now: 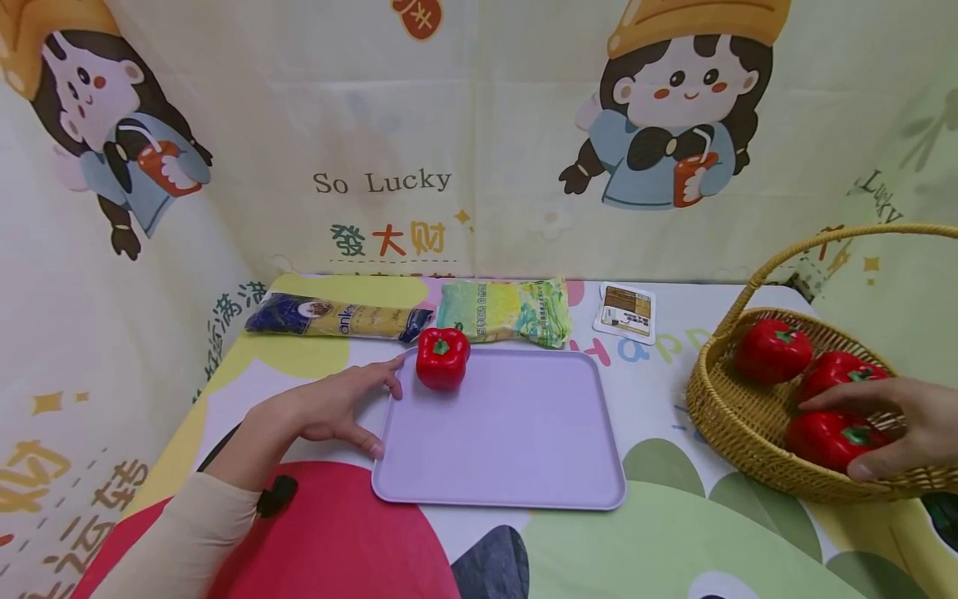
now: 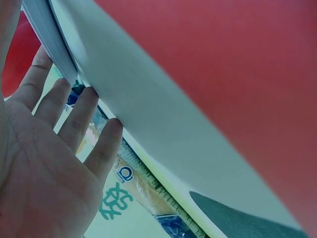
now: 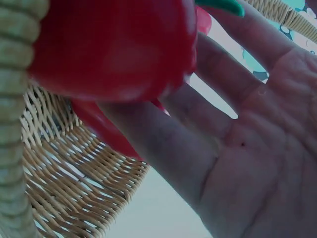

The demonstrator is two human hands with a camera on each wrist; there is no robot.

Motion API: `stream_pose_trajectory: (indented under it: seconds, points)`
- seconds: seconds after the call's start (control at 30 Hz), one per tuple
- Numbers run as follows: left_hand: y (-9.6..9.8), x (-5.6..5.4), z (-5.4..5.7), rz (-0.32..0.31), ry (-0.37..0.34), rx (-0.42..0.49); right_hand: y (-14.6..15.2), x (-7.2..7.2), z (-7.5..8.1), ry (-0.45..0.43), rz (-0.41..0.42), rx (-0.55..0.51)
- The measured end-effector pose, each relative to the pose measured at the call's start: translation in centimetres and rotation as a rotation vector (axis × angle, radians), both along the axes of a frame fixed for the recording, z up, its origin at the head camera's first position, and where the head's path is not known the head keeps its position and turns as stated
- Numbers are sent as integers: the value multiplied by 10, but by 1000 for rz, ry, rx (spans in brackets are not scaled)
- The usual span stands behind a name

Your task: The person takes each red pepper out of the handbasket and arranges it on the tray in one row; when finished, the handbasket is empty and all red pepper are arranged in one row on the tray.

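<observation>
A lavender tray (image 1: 509, 433) lies on the table with one red bell pepper (image 1: 441, 359) at its far left corner. My left hand (image 1: 329, 408) is at the tray's left edge, thumb and fingers spread along the rim. In the left wrist view, the fingers (image 2: 74, 121) of that hand look nearly straight beside the rim. On the right, a wicker basket (image 1: 722, 408) contains several red bell peppers. Inside it my right hand (image 1: 909, 416) holds the nearest red bell pepper (image 1: 827, 441), fingers on its far side and thumb on its near side.
Behind the tray lie a blue-and-gold pasta packet (image 1: 337, 318) and a green-yellow packet (image 1: 505, 312). A small flat pack (image 1: 627, 313) with a brown label is farther right. The basket's tall handle (image 1: 756, 279) arches over it. A printed cloth curtain (image 1: 516, 150) hangs behind the table.
</observation>
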State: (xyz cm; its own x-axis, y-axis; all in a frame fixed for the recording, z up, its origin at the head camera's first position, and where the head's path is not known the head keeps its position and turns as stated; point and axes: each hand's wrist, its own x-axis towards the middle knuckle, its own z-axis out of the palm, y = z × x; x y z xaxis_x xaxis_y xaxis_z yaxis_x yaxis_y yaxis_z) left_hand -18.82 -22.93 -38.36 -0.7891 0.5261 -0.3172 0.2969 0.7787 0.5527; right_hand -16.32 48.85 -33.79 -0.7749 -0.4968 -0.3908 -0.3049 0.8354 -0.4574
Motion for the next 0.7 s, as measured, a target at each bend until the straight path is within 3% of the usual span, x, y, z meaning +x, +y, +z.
stream_pose_trajectory:
  seconds: [0.2,0.3,0.57,0.7]
  points:
    - [0,0,0,-6,5,13,-1,-2,2,-42,3,20]
    - [-1,1,0,-9,12,12,-3,-1,2,0,3,26]
    - [-1,1,-1,-4,10,6,-21,9,4,319,-146,62]
    - [-1,0,-1,-2,13,-7,-27,13,9,377,-192,19]
